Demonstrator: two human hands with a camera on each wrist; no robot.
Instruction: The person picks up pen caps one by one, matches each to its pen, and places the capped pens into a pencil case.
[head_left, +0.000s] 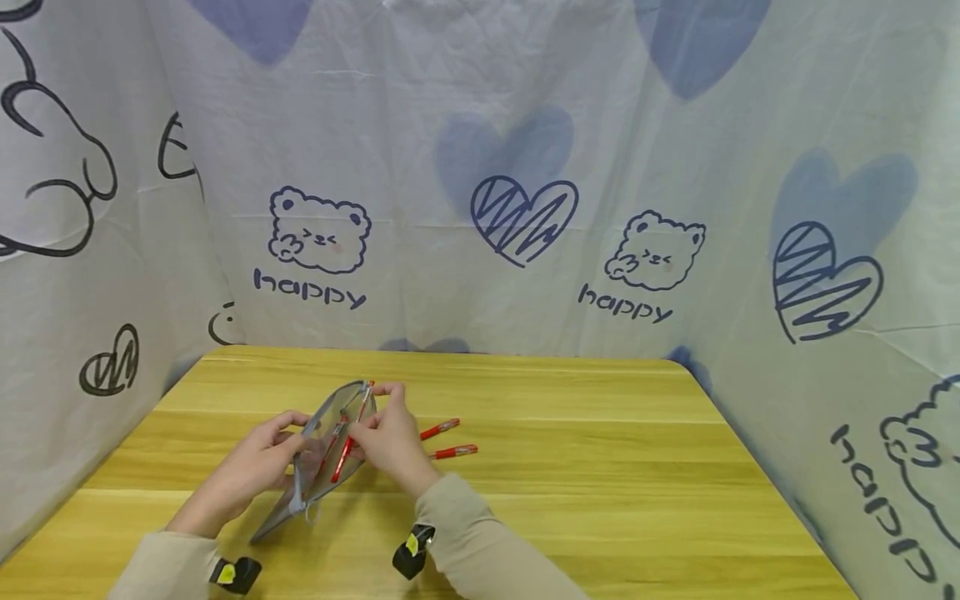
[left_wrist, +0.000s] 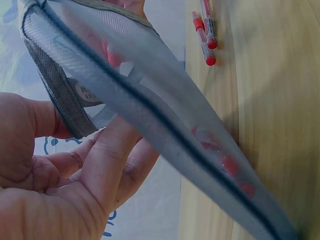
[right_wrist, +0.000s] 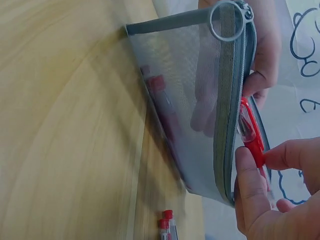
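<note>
My left hand (head_left: 255, 458) grips a grey see-through mesh zip pouch (right_wrist: 195, 60) by one side of its mouth, and the pouch stands tilted with its zip undone. In the right wrist view, some left fingers show through the mesh. My right hand (head_left: 397, 437) pinches a red pen (right_wrist: 254, 145) between thumb and fingers at the pouch's mouth; the pen lies partly within the opening. Several red pens (right_wrist: 165, 95) show blurred through the mesh, low inside the pouch. A ring-shaped zip pull (right_wrist: 214, 22) hangs at the near end of the zip.
Two red-capped pens (head_left: 453, 452) lie on the wooden table (head_left: 600, 467) just beyond my right hand. White cloth (head_left: 420, 275) with hearts and bear drawings hangs behind the table and along both sides. Dark bands (head_left: 411, 557) sit on my wrists.
</note>
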